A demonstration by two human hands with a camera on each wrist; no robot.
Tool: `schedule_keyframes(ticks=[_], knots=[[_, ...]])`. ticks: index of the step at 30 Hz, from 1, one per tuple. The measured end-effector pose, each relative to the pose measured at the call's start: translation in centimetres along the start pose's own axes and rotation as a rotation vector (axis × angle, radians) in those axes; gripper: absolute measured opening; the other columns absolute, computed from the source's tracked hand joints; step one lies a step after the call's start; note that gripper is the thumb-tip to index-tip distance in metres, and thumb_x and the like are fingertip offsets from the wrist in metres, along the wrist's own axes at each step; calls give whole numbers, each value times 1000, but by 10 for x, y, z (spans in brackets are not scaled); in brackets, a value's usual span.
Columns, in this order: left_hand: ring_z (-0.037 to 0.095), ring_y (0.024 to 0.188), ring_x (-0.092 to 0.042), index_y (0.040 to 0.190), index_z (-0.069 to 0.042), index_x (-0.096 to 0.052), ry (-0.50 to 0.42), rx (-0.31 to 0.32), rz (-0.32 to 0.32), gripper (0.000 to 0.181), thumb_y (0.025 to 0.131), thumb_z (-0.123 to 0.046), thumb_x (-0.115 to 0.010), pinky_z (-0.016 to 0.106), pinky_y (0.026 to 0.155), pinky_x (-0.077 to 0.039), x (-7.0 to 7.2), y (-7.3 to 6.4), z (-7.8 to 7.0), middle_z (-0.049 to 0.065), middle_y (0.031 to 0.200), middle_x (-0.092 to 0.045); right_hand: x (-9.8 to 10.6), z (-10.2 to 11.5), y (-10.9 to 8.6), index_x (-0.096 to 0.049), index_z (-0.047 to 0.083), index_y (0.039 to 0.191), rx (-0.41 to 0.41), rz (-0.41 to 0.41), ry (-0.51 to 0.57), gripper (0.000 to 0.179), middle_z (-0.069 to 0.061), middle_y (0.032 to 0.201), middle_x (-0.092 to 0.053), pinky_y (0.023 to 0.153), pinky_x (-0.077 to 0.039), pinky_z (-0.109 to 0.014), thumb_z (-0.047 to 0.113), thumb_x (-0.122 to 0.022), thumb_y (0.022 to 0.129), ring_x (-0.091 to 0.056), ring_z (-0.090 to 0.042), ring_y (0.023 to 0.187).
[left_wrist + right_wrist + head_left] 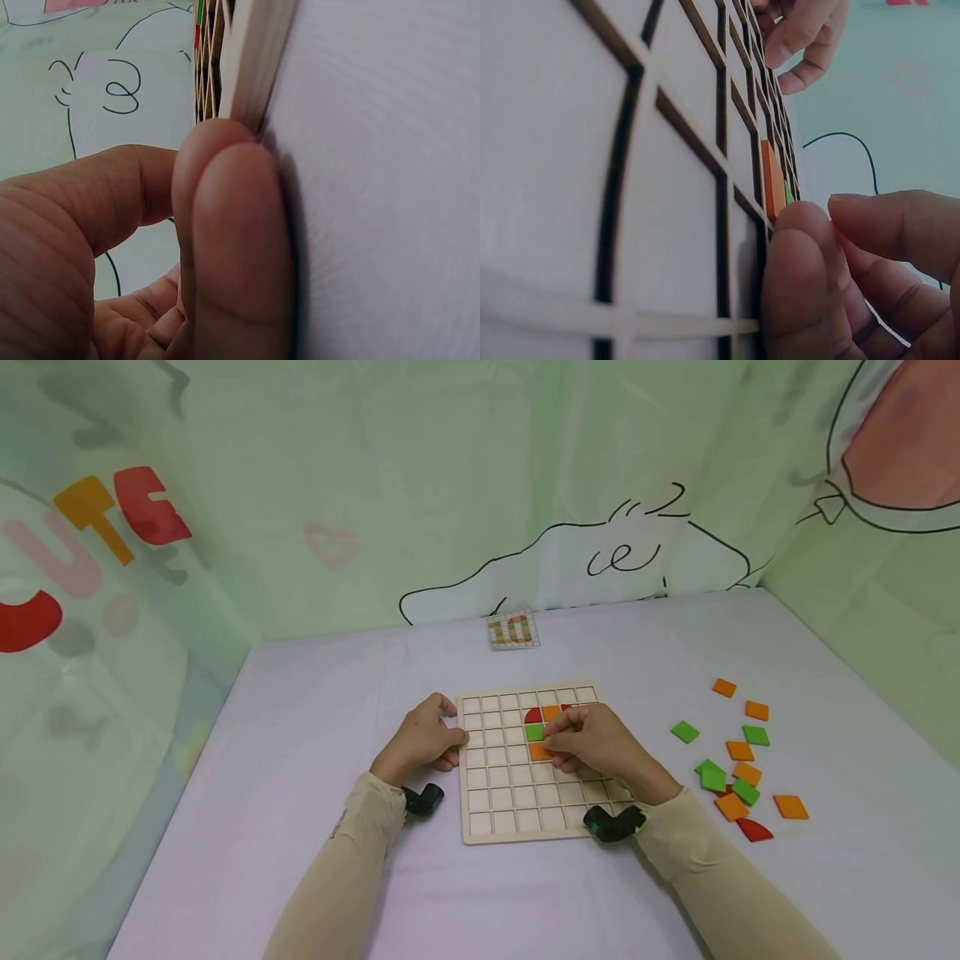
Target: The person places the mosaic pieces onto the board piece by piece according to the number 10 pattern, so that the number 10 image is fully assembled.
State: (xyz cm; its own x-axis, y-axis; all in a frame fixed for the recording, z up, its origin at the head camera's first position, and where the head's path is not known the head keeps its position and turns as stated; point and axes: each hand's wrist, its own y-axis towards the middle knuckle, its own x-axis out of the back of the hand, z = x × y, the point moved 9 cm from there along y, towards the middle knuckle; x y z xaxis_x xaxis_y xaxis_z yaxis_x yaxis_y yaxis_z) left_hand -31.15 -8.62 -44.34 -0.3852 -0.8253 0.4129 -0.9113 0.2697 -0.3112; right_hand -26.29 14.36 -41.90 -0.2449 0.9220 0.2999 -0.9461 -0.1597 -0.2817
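A wooden grid board (504,821) lies on the table, with its left edge between the thumb and curled fingers of my left hand (426,737). Over the board's upper right part, my right hand (596,739) has its fingertips down beside a green square tile (534,732) and an orange square tile (538,752). Anything between those fingertips is hidden. Above them sit a red quarter-round tile (532,717) and another orange tile (551,713), with a bit of red showing past the knuckles. In the right wrist view, an orange tile (773,180) stands just beyond the fingers.
Loose orange, green and red tiles are scattered right of the board, among them a green tile (685,732), an orange tile (791,807) and a red quarter-round tile (754,830). Some overlap. Behind the board lies a small pattern card (513,630). Printed cloth walls surround the table.
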Motion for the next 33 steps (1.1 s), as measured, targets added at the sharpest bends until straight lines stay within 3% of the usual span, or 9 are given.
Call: schedule_keyframes(ticks=[5, 10, 13, 18, 21, 24, 28, 33], knots=[[16, 53, -66, 127, -4, -49, 4, 6, -2, 38, 95, -6, -69, 29, 51, -61, 2, -1, 2, 14, 78, -67, 20, 3, -5, -66, -9, 118, 15, -47, -28, 25, -14, 86, -69, 62, -60, -26, 7, -68, 98, -64, -17, 69], [17, 55, -67, 128, -4, -49, -3, 17, -5, 40, 95, -6, -70, 29, 52, -61, 6, -3, 4, 14, 81, -67, 71, -5, -9, -68, -4, 122, 5, -180, -194, 30, -11, 91, -70, 61, -56, -27, 16, -68, 99, -63, -19, 72], [17, 55, -67, 129, -5, -48, -7, 20, -2, 40, 94, -6, -70, 29, 53, -61, 8, -4, 4, 14, 81, -67, 105, -18, -14, -68, -1, 123, -41, -245, -301, 33, -10, 94, -71, 61, -54, -29, 22, -68, 99, -63, -20, 72], [16, 56, -67, 129, -4, -48, 3, 17, 3, 40, 94, -6, -69, 29, 53, -61, 8, -4, 3, 14, 80, -68, 146, -41, -29, -65, -3, 126, -125, -259, -402, 41, -10, 95, -68, 58, -52, -30, 28, -66, 100, -62, -20, 72], [17, 56, -67, 128, -4, -49, 5, 15, 5, 40, 94, -6, -69, 29, 53, -62, 7, -4, 3, 14, 79, -68, 156, -51, -36, -63, -5, 127, -174, -239, -401, 46, -9, 94, -66, 58, -52, -30, 31, -67, 99, -59, -21, 75], [17, 56, -67, 129, -4, -48, 2, 14, 7, 40, 94, -6, -69, 29, 53, -61, 7, -5, 2, 14, 78, -68, 158, -57, -39, -63, -6, 126, -203, -227, -393, 48, -5, 84, -61, 56, -49, -29, 30, -70, 96, -56, -19, 68], [17, 56, -67, 129, -4, -48, -1, 14, 11, 41, 94, -6, -69, 29, 53, -61, 4, -5, 0, 13, 78, -68, 159, -61, -40, -64, -7, 121, -212, -227, -401, 45, 0, 72, -55, 52, -44, -28, 27, -74, 92, -50, -15, 57], [17, 56, -67, 129, -4, -48, -1, 13, 18, 40, 95, -6, -69, 29, 53, -61, 0, -3, -1, 13, 78, -68, 160, -62, -44, -65, -5, 115, -200, -230, -404, 39, 0, 71, -56, 52, -43, -27, 24, -74, 91, -48, -14, 56]])
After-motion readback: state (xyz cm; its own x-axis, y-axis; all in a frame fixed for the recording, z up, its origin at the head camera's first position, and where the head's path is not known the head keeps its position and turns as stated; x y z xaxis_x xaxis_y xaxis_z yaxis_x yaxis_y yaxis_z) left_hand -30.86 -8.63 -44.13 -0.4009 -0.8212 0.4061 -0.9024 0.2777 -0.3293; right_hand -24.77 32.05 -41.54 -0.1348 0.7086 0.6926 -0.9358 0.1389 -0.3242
